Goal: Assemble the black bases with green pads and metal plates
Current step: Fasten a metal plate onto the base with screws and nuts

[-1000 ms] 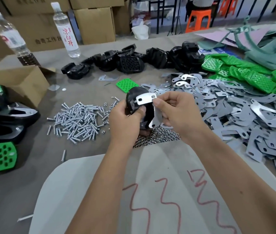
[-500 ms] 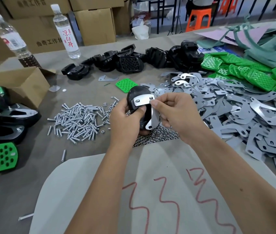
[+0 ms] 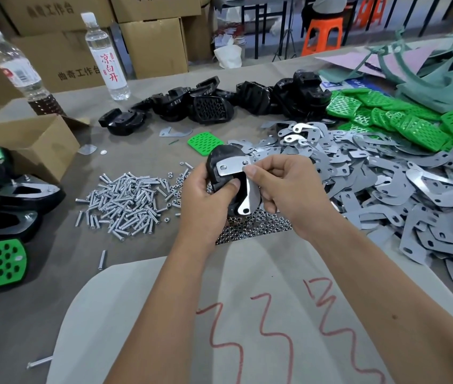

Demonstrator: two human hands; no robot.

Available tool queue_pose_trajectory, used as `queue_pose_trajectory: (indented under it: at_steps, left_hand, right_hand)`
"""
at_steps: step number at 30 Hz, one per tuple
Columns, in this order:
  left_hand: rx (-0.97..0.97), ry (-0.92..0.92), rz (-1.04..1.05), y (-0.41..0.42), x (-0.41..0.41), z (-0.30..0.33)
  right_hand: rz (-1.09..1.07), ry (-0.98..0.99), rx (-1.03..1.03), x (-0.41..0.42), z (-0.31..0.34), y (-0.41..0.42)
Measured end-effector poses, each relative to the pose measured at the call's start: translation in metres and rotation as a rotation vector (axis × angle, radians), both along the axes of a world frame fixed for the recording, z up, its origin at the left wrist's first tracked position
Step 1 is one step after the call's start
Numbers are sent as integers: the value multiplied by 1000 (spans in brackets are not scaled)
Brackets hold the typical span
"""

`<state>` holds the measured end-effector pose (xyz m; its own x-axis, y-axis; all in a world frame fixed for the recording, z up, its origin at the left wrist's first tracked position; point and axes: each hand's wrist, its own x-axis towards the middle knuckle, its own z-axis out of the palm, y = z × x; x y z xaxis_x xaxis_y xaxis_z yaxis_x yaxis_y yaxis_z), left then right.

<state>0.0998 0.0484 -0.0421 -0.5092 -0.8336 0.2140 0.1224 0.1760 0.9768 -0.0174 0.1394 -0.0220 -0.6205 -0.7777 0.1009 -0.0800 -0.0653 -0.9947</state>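
On the worktop [image 3: 142,286], screws [image 3: 125,202] lie left of the nuts [image 3: 253,224]. Plates [image 3: 386,195] spread to the right, pads [image 3: 402,120] behind them. Bases [image 3: 214,105] sit at the back, bottles [image 3: 107,56] beyond them to the left.

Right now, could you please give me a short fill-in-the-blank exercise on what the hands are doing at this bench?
1. The left hand grips a ____ base.
2. The right hand pinches a shiny metal ____ against that base.
3. The loose screws lie to the ____ of the hands.
4. The perforated pads piled at the far right are ____.

Missing words: black; plate; left; green
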Motion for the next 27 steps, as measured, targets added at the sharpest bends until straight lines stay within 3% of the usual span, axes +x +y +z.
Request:
queue_pose_trajectory:
  at_steps: [13,22,27]
  left_hand:
    - [-87,-25,13,0,2,4]
    - [-54,9,66,3,0,4]
    - [-72,-35,148,1,-1,2]
  right_hand:
    - [33,-17,80,-6,-5,0]
    - [-35,183,174,1,-6,-2]
    - [33,105,147,-1,-2,1]
